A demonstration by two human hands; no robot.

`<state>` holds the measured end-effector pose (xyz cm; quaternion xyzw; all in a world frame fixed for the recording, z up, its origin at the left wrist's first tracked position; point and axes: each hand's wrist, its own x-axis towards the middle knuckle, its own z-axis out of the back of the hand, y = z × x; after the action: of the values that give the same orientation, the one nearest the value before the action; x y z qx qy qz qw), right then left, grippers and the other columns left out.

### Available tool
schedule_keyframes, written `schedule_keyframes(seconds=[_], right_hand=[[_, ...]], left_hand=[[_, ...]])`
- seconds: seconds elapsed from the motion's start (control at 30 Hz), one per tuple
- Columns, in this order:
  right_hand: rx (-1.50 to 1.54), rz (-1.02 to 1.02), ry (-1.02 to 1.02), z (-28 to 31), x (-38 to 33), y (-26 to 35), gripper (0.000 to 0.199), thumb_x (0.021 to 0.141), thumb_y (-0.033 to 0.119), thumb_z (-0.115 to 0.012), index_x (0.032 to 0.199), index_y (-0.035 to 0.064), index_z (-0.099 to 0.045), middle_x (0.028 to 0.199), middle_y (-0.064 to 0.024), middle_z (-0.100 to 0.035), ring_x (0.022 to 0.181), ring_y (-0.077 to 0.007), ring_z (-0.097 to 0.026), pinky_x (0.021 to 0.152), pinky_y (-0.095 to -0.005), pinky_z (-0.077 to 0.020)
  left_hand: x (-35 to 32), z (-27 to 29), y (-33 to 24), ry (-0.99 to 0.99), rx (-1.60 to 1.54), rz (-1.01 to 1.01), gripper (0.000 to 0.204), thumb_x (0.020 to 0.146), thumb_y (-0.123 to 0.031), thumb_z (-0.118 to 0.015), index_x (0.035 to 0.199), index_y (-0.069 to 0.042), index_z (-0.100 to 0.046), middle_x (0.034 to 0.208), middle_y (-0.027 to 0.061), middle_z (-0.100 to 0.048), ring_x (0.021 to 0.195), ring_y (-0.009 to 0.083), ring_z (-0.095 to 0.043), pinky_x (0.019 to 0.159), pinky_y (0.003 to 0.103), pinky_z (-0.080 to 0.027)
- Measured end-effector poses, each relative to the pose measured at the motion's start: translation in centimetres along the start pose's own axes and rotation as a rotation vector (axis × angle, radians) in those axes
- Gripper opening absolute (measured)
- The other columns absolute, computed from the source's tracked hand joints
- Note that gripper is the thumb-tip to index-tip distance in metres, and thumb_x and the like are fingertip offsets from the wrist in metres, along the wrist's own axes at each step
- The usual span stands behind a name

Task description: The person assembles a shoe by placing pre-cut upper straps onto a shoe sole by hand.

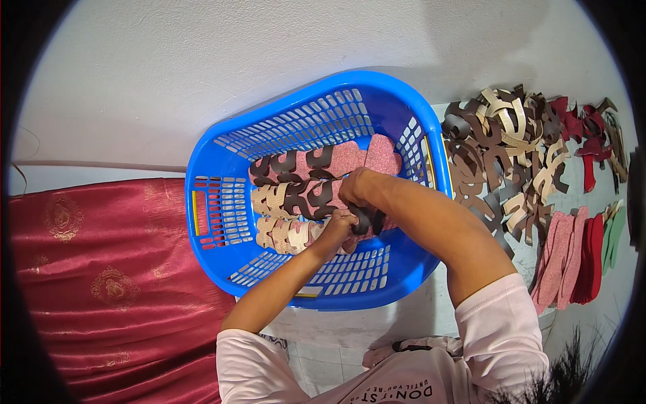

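A blue plastic laundry basket (431,114) holds rows of sandals with pink speckled soles. Dark brown cut-out straps cross the sandals in the back row (282,163), while beige straps mark those at the left (268,198). My left hand (338,223), low in the basket, is closed on a sandal with a dark brown strap (363,219). Just behind it, my right hand (356,187) is curled over the sandals with its fingertips hidden, so what it grips cannot be made out. Both forearms partly cover the sandals at the right.
Right of the basket lies a pile of loose brown and beige straps (501,148), with dark red straps (592,131) beyond. Nearer are stacked pink soles (562,256), red soles (589,262) and green soles (611,236). Shiny red cloth (114,269) spreads at left; a white wall (235,60) stands behind.
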<state>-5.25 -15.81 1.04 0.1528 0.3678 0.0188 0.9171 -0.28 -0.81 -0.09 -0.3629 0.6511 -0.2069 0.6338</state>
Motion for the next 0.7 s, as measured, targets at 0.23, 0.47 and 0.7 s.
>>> schedule_keyframes(seconds=[0.23,0.47,0.7], right_hand=[[0.057,-0.012,-0.022,-0.4,0.5,-0.3,0.037,0.066,0.016,-0.069,0.102,0.0209,-0.066,0.104,-0.005,-0.065,0.098,-0.0249,-0.061,0.077,-0.0389,-0.0502],[0.062,-0.095,-0.015,0.2,-0.5,0.2,0.038,0.066,0.017,-0.069,0.104,0.0218,-0.065,0.106,-0.0038,-0.064,0.1,-0.0228,-0.06,0.078,-0.0382,-0.0502],[0.092,-0.074,-0.03,-0.9,1.5,-0.7,0.037,0.068,0.018,-0.067,0.105,0.0227,-0.065,0.107,-0.0039,-0.064,0.101,-0.0234,-0.06,0.081,-0.0383,-0.0487]], left_hand=[[-0.7,-0.9,-0.6,-0.169,0.135,0.066,0.043,0.078,-0.006,-0.047,0.117,0.001,-0.031,0.073,0.0063,-0.052,0.05,0.0133,-0.048,0.045,0.026,-0.04],[-2.2,-1.4,-2.2,-0.016,0.26,0.09,0.05,0.078,-0.005,-0.045,0.125,0.005,-0.031,0.059,0.0077,-0.05,0.058,0.0241,-0.055,0.06,0.036,-0.045],[-3.3,-0.1,-1.1,0.005,1.202,-0.526,0.046,0.075,-0.009,-0.056,0.12,-0.003,-0.048,0.091,0.0165,-0.054,0.087,0.0313,-0.055,0.077,0.041,-0.043]])
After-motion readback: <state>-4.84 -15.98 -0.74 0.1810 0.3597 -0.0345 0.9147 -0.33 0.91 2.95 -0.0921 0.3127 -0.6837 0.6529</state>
